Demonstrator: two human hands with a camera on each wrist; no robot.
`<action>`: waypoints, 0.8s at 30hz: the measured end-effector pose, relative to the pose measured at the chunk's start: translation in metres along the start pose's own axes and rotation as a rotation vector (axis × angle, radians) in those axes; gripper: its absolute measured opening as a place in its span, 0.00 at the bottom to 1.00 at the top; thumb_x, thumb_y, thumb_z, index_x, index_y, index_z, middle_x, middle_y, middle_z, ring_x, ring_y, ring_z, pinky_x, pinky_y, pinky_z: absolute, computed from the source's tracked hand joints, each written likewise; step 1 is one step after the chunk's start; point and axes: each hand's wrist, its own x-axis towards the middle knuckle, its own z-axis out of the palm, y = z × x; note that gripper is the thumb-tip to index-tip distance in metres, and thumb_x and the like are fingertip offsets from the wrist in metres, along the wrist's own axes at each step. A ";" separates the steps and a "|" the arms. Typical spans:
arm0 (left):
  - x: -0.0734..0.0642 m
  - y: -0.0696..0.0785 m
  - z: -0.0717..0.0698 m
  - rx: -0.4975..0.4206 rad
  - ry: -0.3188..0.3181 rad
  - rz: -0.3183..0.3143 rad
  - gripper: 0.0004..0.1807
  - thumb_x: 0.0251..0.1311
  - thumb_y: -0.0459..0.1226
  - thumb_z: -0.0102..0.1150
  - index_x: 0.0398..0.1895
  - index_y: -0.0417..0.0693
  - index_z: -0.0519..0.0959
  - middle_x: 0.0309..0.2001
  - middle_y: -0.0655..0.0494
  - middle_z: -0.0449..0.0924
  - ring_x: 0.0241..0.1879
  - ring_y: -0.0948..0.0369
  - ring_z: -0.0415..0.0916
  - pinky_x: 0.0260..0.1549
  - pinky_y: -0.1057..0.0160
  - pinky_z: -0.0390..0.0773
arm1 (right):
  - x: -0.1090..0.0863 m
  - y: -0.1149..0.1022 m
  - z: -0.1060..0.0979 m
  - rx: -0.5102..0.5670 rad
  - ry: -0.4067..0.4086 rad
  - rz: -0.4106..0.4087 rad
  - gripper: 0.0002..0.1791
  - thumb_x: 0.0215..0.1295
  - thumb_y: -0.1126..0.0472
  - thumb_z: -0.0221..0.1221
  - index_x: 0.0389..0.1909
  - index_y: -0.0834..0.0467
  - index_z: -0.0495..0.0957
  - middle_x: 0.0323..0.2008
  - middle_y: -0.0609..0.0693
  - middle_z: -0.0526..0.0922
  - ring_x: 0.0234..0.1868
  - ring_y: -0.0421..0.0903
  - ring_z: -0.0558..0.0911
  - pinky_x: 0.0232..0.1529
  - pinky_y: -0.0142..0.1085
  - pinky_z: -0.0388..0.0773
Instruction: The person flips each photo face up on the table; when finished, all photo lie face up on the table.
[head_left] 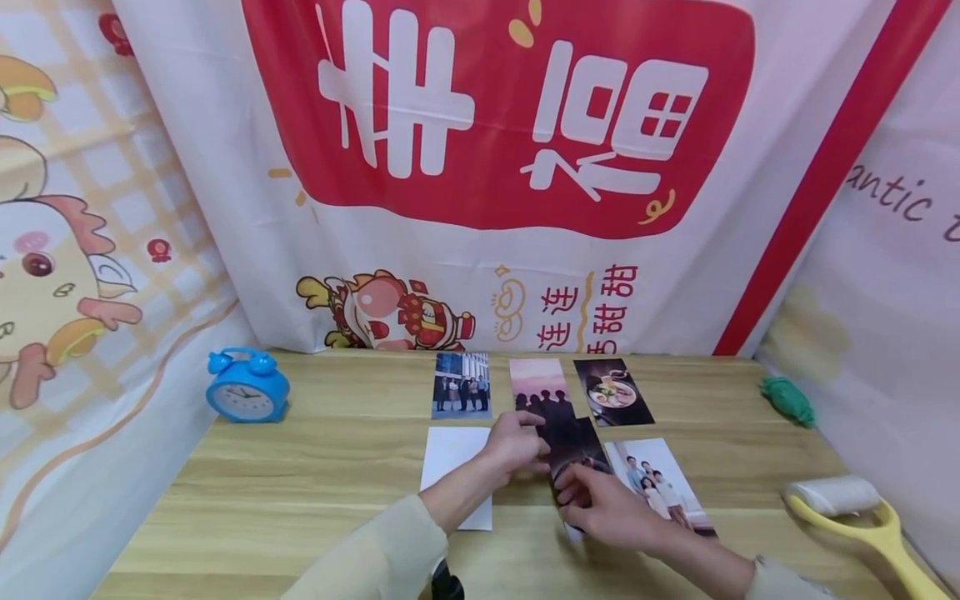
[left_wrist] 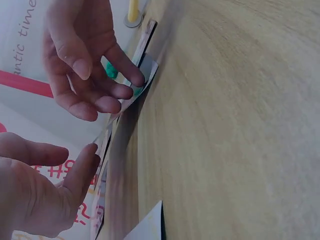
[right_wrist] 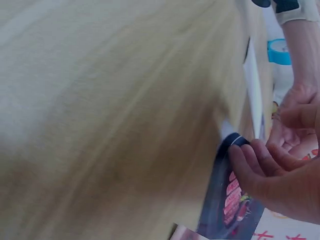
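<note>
A dark photo print of food (head_left: 573,439) lies between the two hands in the head view. My left hand (head_left: 517,446) touches its left side with extended fingers, the thumb held apart in the left wrist view. At the near end, fingertips of my right hand (head_left: 611,508) rest on the print; its edge bends up under them. The right wrist view shows sliced meat on this print (right_wrist: 232,200), with the right thumb away from the fingers. Under the left forearm is a white card (head_left: 453,454). A family photo (head_left: 660,483) lies right of the dark print, partly behind the right hand.
Along the back lie a group photo (head_left: 461,387), a sunset silhouette photo (head_left: 538,385) and a noodle-bowl photo (head_left: 615,393). A blue alarm clock (head_left: 247,387) stands at left. A green object (head_left: 787,400) and a yellow-handled lint roller (head_left: 840,497) sit at right.
</note>
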 end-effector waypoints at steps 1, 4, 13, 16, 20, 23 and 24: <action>0.000 -0.001 0.000 0.024 0.001 0.004 0.30 0.54 0.20 0.59 0.63 0.37 0.78 0.55 0.35 0.84 0.32 0.55 0.87 0.32 0.58 0.91 | 0.000 0.002 0.002 0.015 -0.012 0.002 0.15 0.63 0.65 0.64 0.50 0.64 0.79 0.43 0.53 0.85 0.42 0.39 0.81 0.42 0.26 0.80; 0.001 -0.004 0.001 0.106 0.010 0.036 0.28 0.53 0.19 0.61 0.60 0.40 0.81 0.39 0.45 0.86 0.27 0.58 0.84 0.28 0.60 0.90 | 0.001 0.005 0.006 0.056 -0.032 0.009 0.17 0.62 0.66 0.65 0.51 0.65 0.79 0.46 0.54 0.85 0.45 0.44 0.82 0.43 0.26 0.80; 0.005 -0.016 -0.004 0.422 0.110 0.204 0.26 0.46 0.19 0.58 0.49 0.45 0.84 0.27 0.54 0.80 0.24 0.62 0.75 0.22 0.68 0.75 | 0.000 0.006 0.006 -0.343 -0.050 -0.112 0.21 0.63 0.61 0.68 0.57 0.56 0.81 0.54 0.51 0.83 0.56 0.48 0.81 0.58 0.45 0.84; 0.004 -0.019 -0.007 0.603 0.109 0.292 0.26 0.47 0.21 0.60 0.52 0.46 0.83 0.33 0.50 0.84 0.31 0.58 0.78 0.29 0.65 0.78 | -0.001 0.011 0.002 -0.547 -0.057 -0.131 0.27 0.64 0.56 0.69 0.65 0.50 0.79 0.63 0.53 0.79 0.65 0.53 0.77 0.66 0.57 0.79; 0.001 -0.019 -0.007 0.849 0.083 0.389 0.24 0.53 0.26 0.64 0.55 0.48 0.83 0.46 0.47 0.88 0.44 0.52 0.85 0.42 0.58 0.86 | -0.001 0.020 -0.001 -0.629 -0.091 -0.142 0.32 0.68 0.50 0.67 0.73 0.47 0.72 0.72 0.58 0.72 0.70 0.58 0.72 0.69 0.61 0.76; -0.002 -0.018 -0.009 1.020 0.054 0.437 0.19 0.55 0.32 0.66 0.52 0.49 0.85 0.50 0.48 0.87 0.52 0.51 0.83 0.52 0.56 0.84 | -0.001 0.024 -0.003 -0.658 -0.122 -0.144 0.33 0.71 0.46 0.63 0.76 0.45 0.69 0.75 0.60 0.68 0.73 0.61 0.69 0.69 0.62 0.75; -0.003 -0.017 -0.009 1.075 0.038 0.444 0.18 0.56 0.34 0.67 0.52 0.49 0.86 0.51 0.49 0.87 0.54 0.50 0.81 0.54 0.55 0.83 | -0.001 0.025 -0.003 -0.668 -0.134 -0.142 0.34 0.72 0.45 0.62 0.76 0.45 0.68 0.76 0.61 0.67 0.74 0.62 0.69 0.69 0.62 0.75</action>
